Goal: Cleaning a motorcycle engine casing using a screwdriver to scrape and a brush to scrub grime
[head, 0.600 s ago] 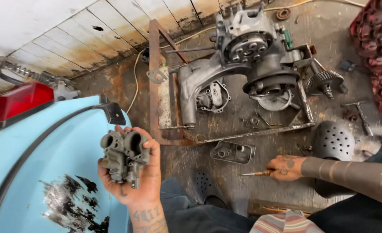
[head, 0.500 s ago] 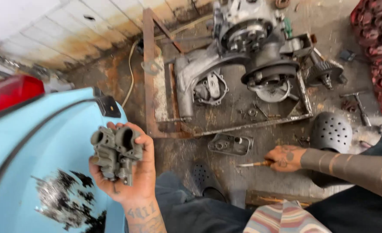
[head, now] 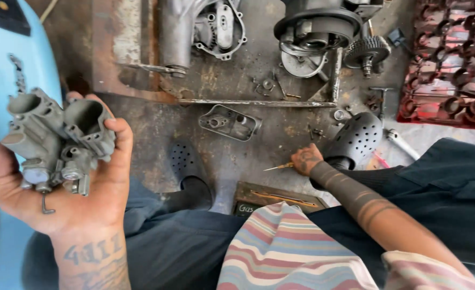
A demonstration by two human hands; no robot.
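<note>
- Left hand [head: 68,182] is sitting palm up at the lower left, cradling a grey metal carb [head: 55,142]. Fingers are curling up around its right side and the thumb is pressing along the left, so it's a loose cupped grip, not a tight fist.
- The carb is lying with its two round bores pointing up and away, small screws and fittings facing the palm.
- Right hand [head: 306,159] is reaching down to the floor [head: 157,129], fingers closed around a thin screwdriver [head: 278,167] whose tip is pointing left.
- Both feet are in black perforated clogs [head: 186,161], and the right hand is resting just beside the right one.
- A small metal cover plate [head: 229,122] is lying on the floor between the clogs and the engine [head: 312,37].
- The engine is sitting on a rusty frame [head: 256,102] at the top, with loose nuts scattered near it.
- Light blue scooter body [head: 12,70] is running down the left edge, behind the carb.
- Red crate [head: 447,64] is sitting at the top right.
</note>
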